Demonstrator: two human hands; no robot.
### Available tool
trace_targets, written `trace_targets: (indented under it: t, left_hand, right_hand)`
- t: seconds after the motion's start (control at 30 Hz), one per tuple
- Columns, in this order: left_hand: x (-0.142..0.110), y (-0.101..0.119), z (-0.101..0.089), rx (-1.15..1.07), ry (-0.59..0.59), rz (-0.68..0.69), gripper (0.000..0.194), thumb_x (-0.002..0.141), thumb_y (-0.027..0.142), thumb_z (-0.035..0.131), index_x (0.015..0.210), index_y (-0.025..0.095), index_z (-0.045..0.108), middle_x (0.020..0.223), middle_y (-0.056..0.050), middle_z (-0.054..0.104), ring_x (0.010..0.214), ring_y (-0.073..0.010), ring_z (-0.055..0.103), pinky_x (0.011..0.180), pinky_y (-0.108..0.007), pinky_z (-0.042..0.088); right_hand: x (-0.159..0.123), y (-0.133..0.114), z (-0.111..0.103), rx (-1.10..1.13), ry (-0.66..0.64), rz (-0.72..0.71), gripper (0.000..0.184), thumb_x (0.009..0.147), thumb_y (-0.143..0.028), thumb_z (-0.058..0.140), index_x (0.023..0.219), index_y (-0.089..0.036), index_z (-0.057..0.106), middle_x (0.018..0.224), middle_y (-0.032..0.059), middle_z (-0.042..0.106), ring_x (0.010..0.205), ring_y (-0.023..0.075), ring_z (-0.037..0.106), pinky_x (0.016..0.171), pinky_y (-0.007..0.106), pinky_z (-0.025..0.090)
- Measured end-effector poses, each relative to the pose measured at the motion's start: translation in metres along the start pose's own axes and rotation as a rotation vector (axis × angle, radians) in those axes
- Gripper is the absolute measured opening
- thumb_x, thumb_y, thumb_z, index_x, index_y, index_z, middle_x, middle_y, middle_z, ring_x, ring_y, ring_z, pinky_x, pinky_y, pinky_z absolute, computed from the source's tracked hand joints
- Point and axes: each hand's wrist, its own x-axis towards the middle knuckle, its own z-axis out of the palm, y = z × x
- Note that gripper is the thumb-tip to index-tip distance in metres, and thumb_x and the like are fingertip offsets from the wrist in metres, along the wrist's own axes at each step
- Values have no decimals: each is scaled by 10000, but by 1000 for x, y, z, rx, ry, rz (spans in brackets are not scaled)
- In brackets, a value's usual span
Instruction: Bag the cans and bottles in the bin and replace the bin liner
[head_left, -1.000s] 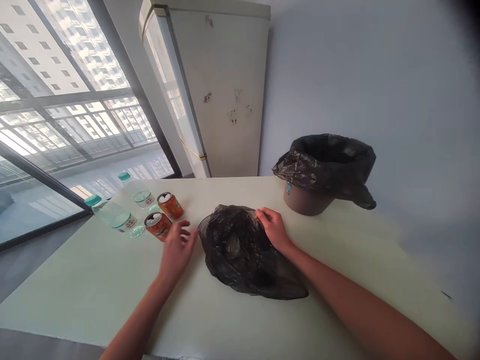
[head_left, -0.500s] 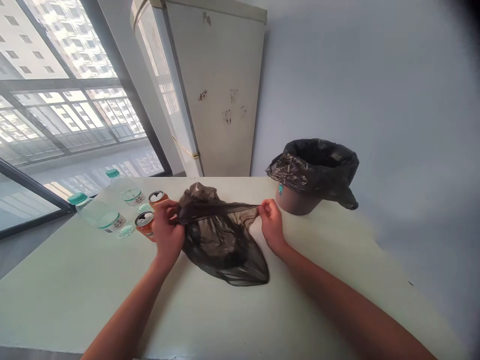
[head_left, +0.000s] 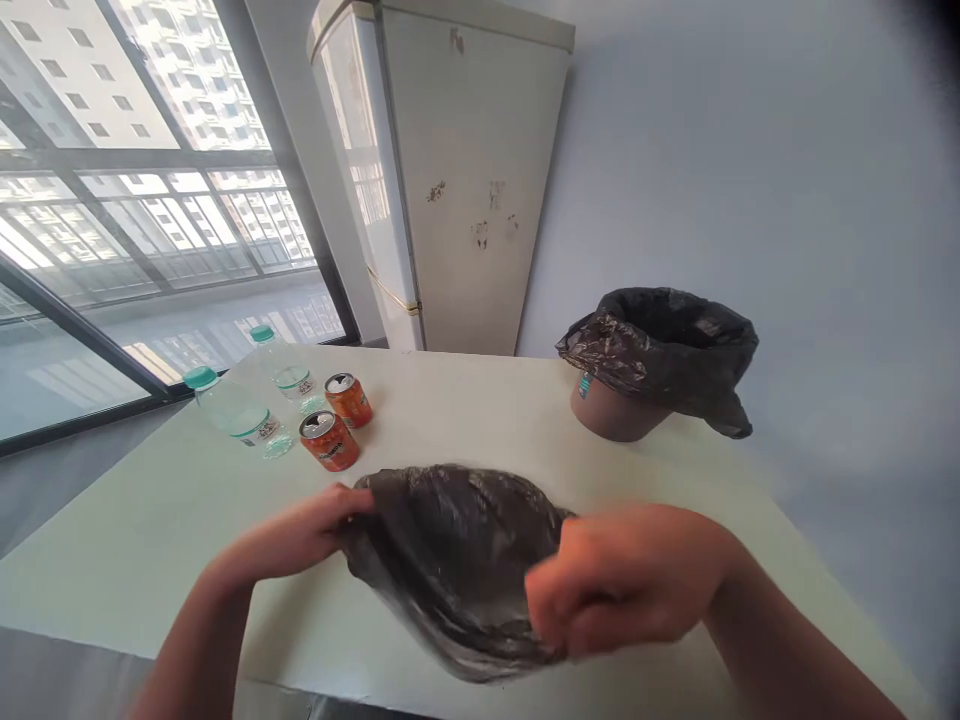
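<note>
A thin black plastic garbage bag (head_left: 465,550) is spread between my two hands above the near part of the table. My left hand (head_left: 322,520) pinches its left edge, with the fingertips partly hidden behind the plastic. At the bag's right side my right hand (head_left: 622,580) is curled closed on it and slightly blurred by motion. Just beyond my left hand stand two orange drink cans, a nearer can (head_left: 330,442) and a farther can (head_left: 349,400), both with opened tops.
Two clear bottles with green caps, a nearer bottle (head_left: 236,415) and a farther bottle (head_left: 285,370), stand left of the cans. A brown bin (head_left: 615,412) lined with a black bag (head_left: 675,365) is at the right by the wall. Behind the table (head_left: 450,400) is a fridge (head_left: 480,180).
The bag has been drawn nearer to me and spread wider. My right hand has moved right and closer, my left hand slightly down. The view has shifted, and both cans now show fully.
</note>
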Motion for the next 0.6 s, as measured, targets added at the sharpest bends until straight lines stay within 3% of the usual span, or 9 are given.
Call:
trace_targets:
  t: [0.07,0.1,0.17,0.23,0.33,0.43,0.5,0.6]
  left_hand:
    - [8,11,-13,-153,-251,10,233,669,391,833,851,286,732,902,-81,754,874,-331,762,741,-463,691]
    - [13,16,-15,-252,-297,-4,243,739,400,802,940,280,737,975,-85,761,912,-316,759,763,-457,687]
    - [25,23,-13,-450,-185,-31,357,800,387,789,1129,303,678,1105,-68,748,872,-261,737,686,-405,660]
    - [36,25,-3,-559,-66,22,456,790,366,830,1189,337,611,1216,-48,711,840,-214,703,675,-381,646]
    - [44,20,23,-442,-72,180,178,858,380,777,952,261,685,1283,-91,685,1099,-271,694,950,-457,634]
    - [43,12,47,-242,-171,185,273,941,372,609,747,212,716,1314,-146,714,1326,-338,633,1120,-488,542]
    - [40,9,58,-166,-250,163,283,952,332,535,828,213,760,1313,-125,740,1270,-318,673,1107,-461,538]
    - [36,10,64,-69,-307,115,286,973,341,509,979,226,771,1083,-76,790,979,-256,725,897,-376,586]
  right_hand:
    - [-3,3,-8,151,359,-12,117,1005,-364,667,953,-260,676,667,-40,538,574,125,449,548,248,380]
    - [-3,7,-14,207,594,-34,175,982,-418,702,951,-258,638,655,-52,487,541,117,393,502,246,328]
    - [-2,19,-28,197,1036,-70,250,931,-460,747,955,-264,592,677,-55,454,532,116,364,480,248,299]
    - [0,34,-42,-22,1289,-30,206,900,-417,747,941,-257,623,713,-32,493,582,135,422,529,265,355]
    - [7,56,-58,-394,1267,111,101,884,-300,665,840,-229,721,763,13,582,658,164,514,652,308,432]
    - [13,73,-64,-610,1211,220,243,880,-199,563,781,-210,784,812,49,592,695,182,557,718,344,458]
    - [14,81,-64,-694,1232,243,300,892,-164,520,801,-205,803,859,65,586,732,191,582,749,356,479]
    - [12,83,-65,-683,1255,220,266,937,-232,565,988,-225,826,1053,93,632,830,209,637,817,377,530]
